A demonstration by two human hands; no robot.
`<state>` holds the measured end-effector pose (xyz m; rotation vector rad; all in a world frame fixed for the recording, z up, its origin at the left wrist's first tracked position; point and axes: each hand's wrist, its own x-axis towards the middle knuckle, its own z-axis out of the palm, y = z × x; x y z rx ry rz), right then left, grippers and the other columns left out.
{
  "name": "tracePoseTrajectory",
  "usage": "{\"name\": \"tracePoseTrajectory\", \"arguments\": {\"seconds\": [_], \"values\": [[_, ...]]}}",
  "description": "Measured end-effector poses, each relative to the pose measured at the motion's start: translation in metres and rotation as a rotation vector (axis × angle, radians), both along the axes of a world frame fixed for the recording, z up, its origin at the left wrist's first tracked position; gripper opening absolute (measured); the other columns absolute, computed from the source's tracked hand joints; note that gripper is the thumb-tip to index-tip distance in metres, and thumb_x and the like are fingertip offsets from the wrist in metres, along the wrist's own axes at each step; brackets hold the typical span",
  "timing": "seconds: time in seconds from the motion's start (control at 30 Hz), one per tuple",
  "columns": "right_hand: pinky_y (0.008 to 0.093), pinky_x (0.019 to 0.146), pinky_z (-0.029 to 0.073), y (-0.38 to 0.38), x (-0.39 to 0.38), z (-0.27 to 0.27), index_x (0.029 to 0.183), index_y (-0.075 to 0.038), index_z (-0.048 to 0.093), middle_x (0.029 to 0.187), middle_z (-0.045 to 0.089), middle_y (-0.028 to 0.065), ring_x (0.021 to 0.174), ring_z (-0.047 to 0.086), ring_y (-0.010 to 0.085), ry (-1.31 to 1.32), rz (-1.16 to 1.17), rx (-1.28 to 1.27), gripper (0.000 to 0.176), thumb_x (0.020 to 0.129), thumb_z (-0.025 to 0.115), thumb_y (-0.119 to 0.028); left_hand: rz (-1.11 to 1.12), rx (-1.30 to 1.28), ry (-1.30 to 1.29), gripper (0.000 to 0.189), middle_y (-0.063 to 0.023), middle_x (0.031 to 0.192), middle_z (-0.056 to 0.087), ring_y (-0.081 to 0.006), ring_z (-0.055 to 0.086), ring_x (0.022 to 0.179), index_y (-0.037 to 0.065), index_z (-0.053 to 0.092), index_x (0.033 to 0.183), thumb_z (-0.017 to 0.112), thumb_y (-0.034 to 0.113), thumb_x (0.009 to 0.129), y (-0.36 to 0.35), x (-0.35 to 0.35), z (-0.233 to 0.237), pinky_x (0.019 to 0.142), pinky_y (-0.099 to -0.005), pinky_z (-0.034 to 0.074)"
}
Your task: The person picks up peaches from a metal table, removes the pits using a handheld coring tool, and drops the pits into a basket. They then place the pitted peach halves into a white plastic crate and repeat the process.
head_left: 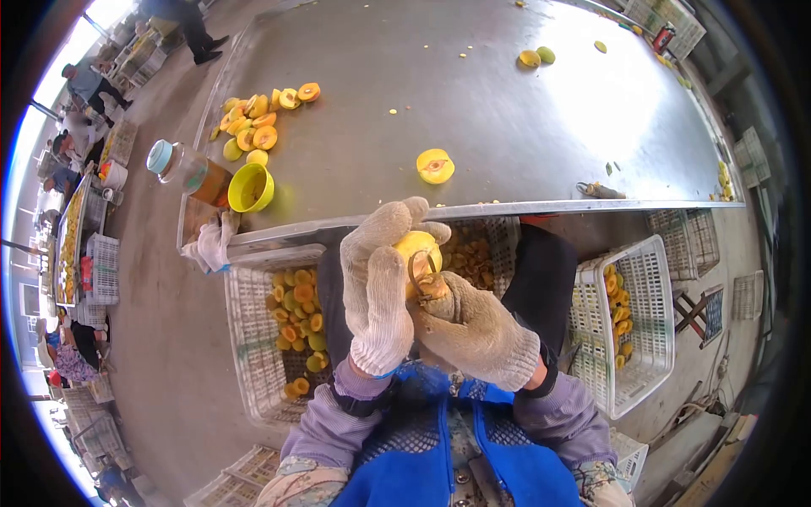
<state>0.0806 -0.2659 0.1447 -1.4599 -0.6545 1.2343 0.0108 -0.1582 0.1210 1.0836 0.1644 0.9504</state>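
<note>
My left hand, in a knitted work glove, is closed around a yellow peach half above my lap. In my right hand, gloved and stained brown, is a pitting tool with a thin curved metal loop. The loop lies against the peach half; the tool's handle is mostly hidden by my fingers. On the metal table just beyond my hands rests another cut peach half, cut face up.
White crates of peach halves stand left and right of my legs. At the table's left are a pile of peaches, a yellow-green cup, a jar and a glove. Other people are at far left.
</note>
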Motion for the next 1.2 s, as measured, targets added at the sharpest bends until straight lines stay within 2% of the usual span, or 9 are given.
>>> {"name": "tracePoseTrajectory", "arguments": {"seconds": [0.2,0.27,0.37,0.5,0.57,0.77,0.97,1.07,1.2], "values": [[0.0229,0.043,0.042,-0.002,0.013,0.027,0.112,-0.011,0.052,0.067,0.061,0.0038,0.05,0.053,0.0081,0.392,0.127,-0.213,0.025,0.095,0.06,-0.028,-0.057,-0.036,0.279,0.031,-0.0127,0.109,0.067,-0.0176,0.066,0.093,0.0,0.056,0.123,0.051,0.023,0.103,0.007,-0.004,0.022,0.082,-0.0314,0.053],[0.0233,0.042,0.042,-0.006,0.021,0.029,0.111,-0.01,0.053,0.066,0.061,0.004,0.05,0.053,0.0084,0.454,0.166,-0.209,0.025,0.095,0.061,-0.027,0.035,0.329,0.413,0.033,-0.015,0.102,0.067,-0.0232,0.067,0.082,-0.001,0.057,0.118,0.047,0.027,0.103,0.011,-0.001,0.021,0.071,-0.0321,0.056],[0.0236,0.041,0.042,-0.011,0.022,0.023,0.106,-0.008,0.056,0.066,0.062,0.0048,0.049,0.054,0.009,0.536,0.189,-0.162,0.022,0.095,0.062,-0.026,-0.058,0.424,0.54,0.028,-0.0153,0.101,0.067,-0.0216,0.067,0.082,-0.002,0.06,0.114,0.049,0.021,0.101,0.016,0.003,0.042,0.073,-0.0311,0.054],[0.0234,0.039,0.041,-0.016,0.023,0.003,0.095,-0.004,0.062,0.065,0.062,0.0065,0.047,0.054,0.01,0.614,0.229,-0.03,0.021,0.095,0.062,-0.025,0.064,0.671,0.398,0.027,-0.0149,0.099,0.067,-0.0205,0.066,0.081,-0.003,0.061,0.114,0.051,0.018,0.1,0.019,0.004,0.028,0.074,-0.0307,0.054],[0.0235,0.039,0.04,-0.017,0.026,0.004,0.094,-0.003,0.063,0.064,0.062,0.0068,0.046,0.054,0.0102,0.663,0.219,-0.044,0.021,0.094,0.063,-0.024,0.01,0.63,0.451,0.024,-0.0147,0.102,0.069,-0.0232,0.069,0.081,0.0,0.066,0.112,0.067,0.009,0.089,0.019,0.006,0.029,0.072,-0.0287,0.054],[0.0237,0.039,0.038,-0.023,0.019,-0.026,0.097,0.001,0.063,0.064,0.061,0.0059,0.046,0.053,0.0106,0.829,0.278,0.129,0.023,0.092,0.064,-0.021,-0.07,0.671,0.058,0.031,-0.0173,0.108,0.062,-0.0231,0.066,0.086,0.001,0.062,0.114,0.057,0.027,0.098,0.021,0.008,0.006,0.075,-0.0359,0.055],[0.023,0.039,0.038,-0.014,0.013,-0.012,0.096,0.001,0.063,0.064,0.06,0.0029,0.046,0.052,0.0099,0.836,0.172,0.197,0.023,0.089,0.068,-0.02,-0.209,0.186,0.258,0.054,-0.0133,0.086,0.064,-0.0199,0.064,0.07,0.002,0.062,0.104,0.048,0.054,0.097,0.01,0.006,0.022,0.06,-0.0298,0.051],[0.0225,0.039,0.037,-0.01,0.016,-0.024,0.095,-0.001,0.063,0.064,0.059,0.0021,0.046,0.05,0.0088,0.818,0.344,0.148,0.021,0.088,0.069,-0.02,-0.53,-0.633,0.085,0.048,-0.015,0.099,0.065,-0.0209,0.065,0.073,-0.001,0.058,0.113,0.047,0.045,0.101,0.024,0.018,0.0,0.059,-0.0284,0.052],[0.0225,0.037,0.031,-0.013,0.02,-0.036,0.093,-0.004,0.062,0.061,0.056,0.0013,0.044,0.046,0.0072,0.858,0.456,0.101,0.016,0.09,0.067,-0.019,-0.186,-0.344,0.429,0.048,-0.0121,0.096,0.066,-0.0197,0.067,0.073,0.003,0.058,0.115,0.049,0.048,0.1,0.038,0.004,-0.001,0.051,-0.0239,0.049]]}}
